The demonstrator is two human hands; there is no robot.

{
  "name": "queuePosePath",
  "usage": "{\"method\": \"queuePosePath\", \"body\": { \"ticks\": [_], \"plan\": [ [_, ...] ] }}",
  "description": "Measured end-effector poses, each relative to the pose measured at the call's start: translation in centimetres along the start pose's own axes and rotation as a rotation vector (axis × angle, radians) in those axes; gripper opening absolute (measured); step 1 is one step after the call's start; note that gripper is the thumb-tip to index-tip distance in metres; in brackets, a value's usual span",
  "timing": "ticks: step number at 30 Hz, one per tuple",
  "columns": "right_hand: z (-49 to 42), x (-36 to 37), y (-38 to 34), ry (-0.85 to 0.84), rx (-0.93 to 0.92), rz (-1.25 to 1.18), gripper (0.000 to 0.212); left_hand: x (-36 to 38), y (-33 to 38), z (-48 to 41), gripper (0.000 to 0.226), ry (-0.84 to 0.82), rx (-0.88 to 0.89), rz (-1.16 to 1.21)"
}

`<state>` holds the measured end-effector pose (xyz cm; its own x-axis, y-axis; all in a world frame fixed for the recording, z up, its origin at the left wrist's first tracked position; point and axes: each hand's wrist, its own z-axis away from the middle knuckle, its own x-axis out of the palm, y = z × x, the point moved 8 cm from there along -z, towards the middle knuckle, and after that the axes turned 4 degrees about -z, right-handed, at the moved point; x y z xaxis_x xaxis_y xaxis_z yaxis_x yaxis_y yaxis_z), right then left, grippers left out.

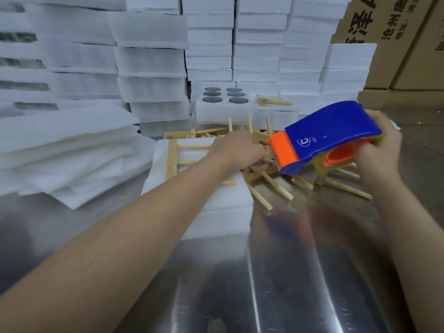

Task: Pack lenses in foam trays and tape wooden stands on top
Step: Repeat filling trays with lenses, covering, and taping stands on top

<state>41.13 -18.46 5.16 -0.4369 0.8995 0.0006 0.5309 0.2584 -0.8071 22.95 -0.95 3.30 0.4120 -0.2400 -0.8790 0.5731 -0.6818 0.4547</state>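
Observation:
A white foam tray (223, 207) lies on the steel table with a wooden stand (171, 159) flat on its top. My left hand (236, 149) reaches over the tray's far right corner, fingers curled into the pile of wooden stands (276, 181); what they hold is hidden. My right hand (378, 152) grips a blue and orange tape dispenser (322, 138) in the air above the pile, its orange cutter end close to my left hand. Behind, an open foam tray (223, 111) shows several dark round lenses (212, 99) in its holes.
Tall stacks of white foam trays (257, 44) fill the back. Loose foam sheets (67, 150) lie piled at the left. Cardboard boxes (406, 44) stand at the right. One wooden stand (271, 100) rests on a low foam block. The shiny steel table (288, 272) reaches the near edge.

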Motion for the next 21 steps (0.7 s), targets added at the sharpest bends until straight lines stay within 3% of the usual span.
{"method": "queuePosePath", "body": {
  "ticks": [5,14,21],
  "plan": [
    [0.6,0.4,-1.1,-0.036,-0.048,0.062,0.032,-0.3,-0.2,0.0,0.018,0.079,0.026,0.071],
    [1.0,0.7,-2.9,-0.027,-0.133,0.212,0.05,-0.9,1.3,1.0,0.014,0.202,0.171,-0.019],
    [1.9,0.6,-5.6,0.127,-0.413,0.278,0.038,-1.7,1.8,1.3,0.005,0.283,0.246,-0.006]
  ]
}}
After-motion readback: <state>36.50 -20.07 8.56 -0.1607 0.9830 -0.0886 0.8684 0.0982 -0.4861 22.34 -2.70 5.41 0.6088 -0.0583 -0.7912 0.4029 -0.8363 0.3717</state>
